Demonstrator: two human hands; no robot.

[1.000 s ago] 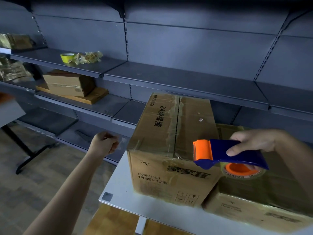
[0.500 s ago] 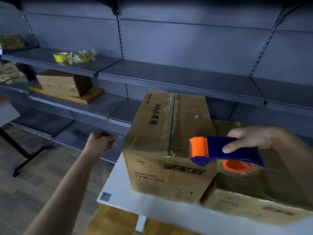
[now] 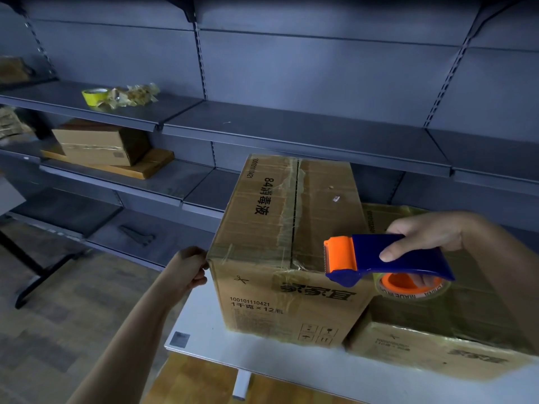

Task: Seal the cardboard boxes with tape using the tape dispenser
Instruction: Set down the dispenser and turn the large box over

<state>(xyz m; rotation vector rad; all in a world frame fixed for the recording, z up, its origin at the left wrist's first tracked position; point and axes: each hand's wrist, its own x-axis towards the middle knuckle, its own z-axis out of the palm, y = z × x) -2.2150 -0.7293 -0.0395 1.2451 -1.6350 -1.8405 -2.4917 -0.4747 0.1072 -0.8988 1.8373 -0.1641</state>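
Tape roll [image 3: 414, 291] mostly hidden beneath dispenser [image 3: 393, 255], seemingly.

The taller cardboard box [image 3: 262, 228] carries "84消毒液" in black on its top face, with the number "100101110421" along the far-left edge. Its front face repeats "100101110421" above "1千克×12" and one blurred character, and also shows the large characters "家家宜" under tape, a small scissors mark and four handling symbols at lower right. The tape roll [image 3: 414, 295] in the tape dispenser [image 3: 393, 252] reads "MADE IN CHINA", partly hidden; print on the lower cardboard box [image 3: 437, 354] is too blurred to read.
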